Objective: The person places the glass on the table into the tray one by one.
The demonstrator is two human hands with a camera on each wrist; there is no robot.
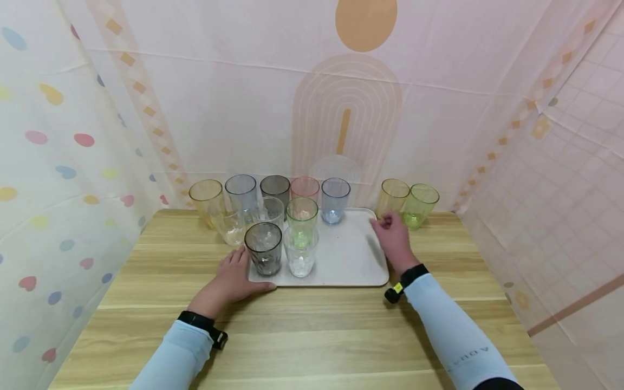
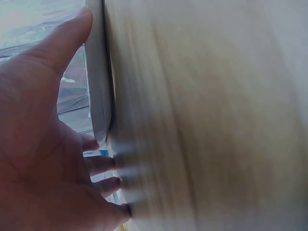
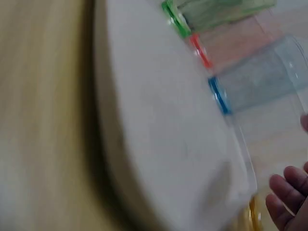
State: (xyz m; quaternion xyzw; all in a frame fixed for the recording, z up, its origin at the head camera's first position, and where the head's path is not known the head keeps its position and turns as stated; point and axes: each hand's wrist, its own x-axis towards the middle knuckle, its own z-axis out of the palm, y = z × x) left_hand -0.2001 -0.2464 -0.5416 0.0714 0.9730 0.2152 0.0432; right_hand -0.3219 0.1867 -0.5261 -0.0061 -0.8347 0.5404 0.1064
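Note:
A white tray [image 1: 351,260] lies on the table with several tumblers on it, among them a smoky grey glass [image 1: 264,254], a clear glass [image 1: 300,257], a green glass [image 1: 302,214] and a blue glass [image 1: 335,200]. At the tray's front left corner is my left hand [image 1: 239,276], its thumb along the front edge and its fingers spread beside the left side. My right hand [image 1: 394,241] is by the tray's right edge with loosely bent fingers [image 3: 286,192] that hold nothing. Just beyond it stands a yellow glass [image 1: 394,195], off the tray beside a light green glass [image 1: 420,206].
Another yellow glass [image 1: 207,200] stands at the back left, near a clear glass [image 1: 231,227]. A red-rimmed glass [image 1: 305,187] and a dark glass [image 1: 275,187] are in the back row. A printed curtain [image 1: 234,108] hangs behind the wooden table [image 1: 312,336].

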